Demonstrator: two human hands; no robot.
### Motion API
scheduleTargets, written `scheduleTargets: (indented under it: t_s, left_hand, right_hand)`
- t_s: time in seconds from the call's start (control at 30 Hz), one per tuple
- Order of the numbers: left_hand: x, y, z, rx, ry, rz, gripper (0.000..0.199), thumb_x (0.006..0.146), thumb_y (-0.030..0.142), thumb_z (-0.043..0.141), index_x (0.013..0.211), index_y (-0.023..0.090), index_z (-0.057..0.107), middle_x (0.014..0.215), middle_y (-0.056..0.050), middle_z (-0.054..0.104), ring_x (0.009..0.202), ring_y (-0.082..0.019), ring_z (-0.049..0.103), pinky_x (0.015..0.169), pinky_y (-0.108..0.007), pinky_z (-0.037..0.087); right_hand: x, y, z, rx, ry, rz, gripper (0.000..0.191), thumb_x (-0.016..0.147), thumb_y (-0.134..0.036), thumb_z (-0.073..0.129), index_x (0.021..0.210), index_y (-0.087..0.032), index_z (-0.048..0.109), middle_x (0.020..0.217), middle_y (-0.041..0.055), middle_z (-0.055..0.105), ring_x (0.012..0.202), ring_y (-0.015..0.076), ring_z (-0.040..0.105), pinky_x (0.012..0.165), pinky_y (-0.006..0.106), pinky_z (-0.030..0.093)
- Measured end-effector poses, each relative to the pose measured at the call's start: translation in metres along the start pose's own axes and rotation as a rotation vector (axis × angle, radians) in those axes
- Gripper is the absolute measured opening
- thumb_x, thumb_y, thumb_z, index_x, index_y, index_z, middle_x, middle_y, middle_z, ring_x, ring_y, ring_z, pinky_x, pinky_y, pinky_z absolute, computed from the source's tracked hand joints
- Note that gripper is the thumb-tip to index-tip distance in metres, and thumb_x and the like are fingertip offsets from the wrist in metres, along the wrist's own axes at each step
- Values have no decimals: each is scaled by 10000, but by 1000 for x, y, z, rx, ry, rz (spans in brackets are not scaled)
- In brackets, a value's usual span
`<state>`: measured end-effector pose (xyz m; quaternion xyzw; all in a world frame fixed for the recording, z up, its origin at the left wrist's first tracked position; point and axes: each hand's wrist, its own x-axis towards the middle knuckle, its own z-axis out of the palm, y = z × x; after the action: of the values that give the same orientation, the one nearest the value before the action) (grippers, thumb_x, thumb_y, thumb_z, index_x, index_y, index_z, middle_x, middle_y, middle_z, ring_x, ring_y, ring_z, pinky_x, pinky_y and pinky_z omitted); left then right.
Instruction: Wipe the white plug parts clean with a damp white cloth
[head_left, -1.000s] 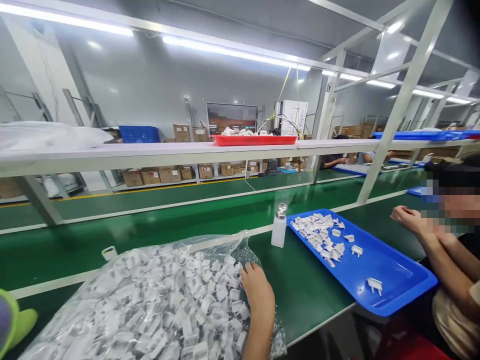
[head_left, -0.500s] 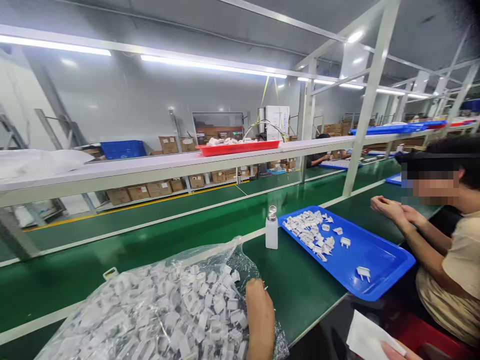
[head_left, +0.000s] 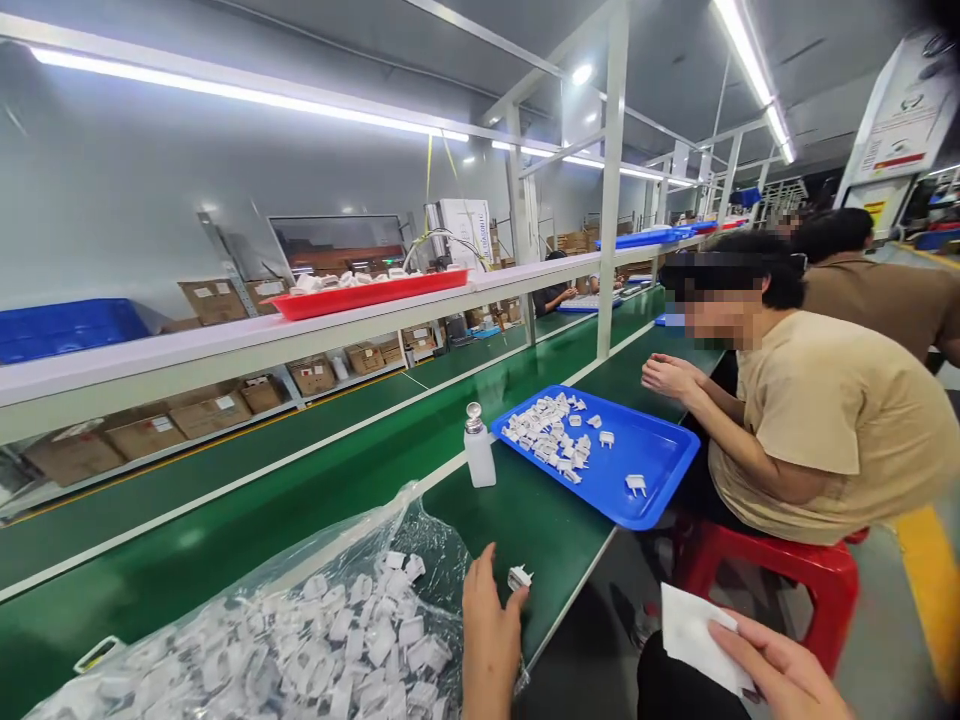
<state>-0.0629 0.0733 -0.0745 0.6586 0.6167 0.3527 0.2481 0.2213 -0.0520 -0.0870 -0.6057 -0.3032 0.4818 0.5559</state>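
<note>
At the bottom centre, my left hand (head_left: 491,625) has its thumb and fingers apart, just right of a clear plastic bag (head_left: 431,535) full of white plug parts (head_left: 322,640). One white plug part (head_left: 519,577) with pins lies on the green table by my thumb, outside the bag. At the lower right, my right hand (head_left: 776,665) pinches a white cloth (head_left: 694,640) beyond the table's edge. A white bottle (head_left: 480,455) with a metal top stands upright on the table, beyond my left hand.
A blue tray (head_left: 637,510) holds more white parts. To its right, a person (head_left: 817,420) sits on a red stool (head_left: 787,580), both hands over the table. A red tray (head_left: 375,297) lies on the raised shelf (head_left: 510,282) along the line.
The view has turned right. My left hand has opened, and a plug part now shows on the table beside it. My right hand and the cloth show more fully.
</note>
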Motion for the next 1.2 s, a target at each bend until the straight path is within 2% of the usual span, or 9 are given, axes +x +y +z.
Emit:
scheduleTargets:
  t_s: [0.07, 0.17, 0.3, 0.43, 0.6, 0.77, 0.9, 1.0, 1.2]
  left_hand:
    - [1, -5, 7, -11, 41, -61, 635, 804, 229, 655, 1396, 32, 539, 1319, -215, 651, 1210, -328, 603, 1022, -392, 454]
    - [3, -3, 19, 26, 20, -50, 412, 788, 180, 641, 1177, 56, 694, 1150, -203, 728, 1132, -338, 647, 1011, -414, 458]
    - [-3, 4, 23, 41, -38, -5, 316, 767, 108, 620, 1052, 101, 757, 1038, -189, 770, 1033, -340, 703, 932, -408, 495]
    - [-12, 7, 18, 23, -114, 53, 309, 780, 55, 566, 987, 171, 765, 995, -125, 791, 962, -285, 720, 864, -345, 494]
    - [-14, 12, 9, 7, -204, 120, 283, 781, 1, 508, 783, 192, 716, 818, -47, 765, 781, -205, 685, 715, -275, 434]
    - [-9, 13, 4, 24, -238, 142, 286, 757, -22, 523, 728, 190, 713, 760, -28, 748, 763, -194, 666, 697, -266, 406]
    - [-8, 11, 6, 47, -221, 124, 343, 748, -46, 530, 843, 176, 773, 848, -73, 783, 843, -228, 694, 761, -290, 449]
    - [-9, 11, 8, 50, -201, 124, 415, 758, -66, 516, 988, 146, 787, 949, -116, 801, 912, -252, 715, 817, -312, 487]
    - [-12, 8, 14, 49, -148, 131, 496, 707, -114, 477, 1005, 129, 790, 936, -131, 807, 911, -272, 729, 794, -326, 527]
  right_hand:
    - [2, -4, 19, -240, 35, -154, 549, 718, -684, 710, 961, -204, 822, 869, 82, 799, 835, 301, 714, 730, 357, 567]
    - [8, -6, 59, -526, -6, -343, 548, 904, -620, 498, 1125, -205, 780, 973, 107, 798, 857, 299, 713, 797, 399, 543]
    - [17, 4, 108, -614, -100, -480, 543, 1034, -452, 296, 1392, -190, 610, 1234, 144, 714, 1146, 275, 667, 994, 420, 497]
    - [17, 23, 136, -621, -243, -554, 508, 1043, -380, 292, 1433, -215, 572, 1179, 124, 688, 1064, 216, 680, 959, 351, 526]
    - [14, 34, 144, -645, -352, -576, 528, 1056, -351, 249, 1515, -204, 465, 1182, 132, 652, 1045, 201, 675, 936, 340, 537]
    - [21, 29, 144, -720, -369, -574, 518, 1043, -312, 255, 1470, -179, 516, 1057, 129, 646, 914, 228, 675, 849, 380, 548]
    - [29, 22, 147, -782, -354, -579, 516, 1018, -248, 266, 1442, -142, 540, 1045, 146, 642, 929, 255, 654, 858, 410, 528]
    - [34, 12, 148, -806, -365, -592, 477, 999, -210, 312, 1387, -167, 587, 1025, 122, 663, 935, 240, 647, 864, 374, 507]
    - [38, -6, 148, -832, -411, -626, 356, 998, -207, 338, 1069, -219, 687, 910, 56, 677, 869, 212, 626, 795, 318, 458]
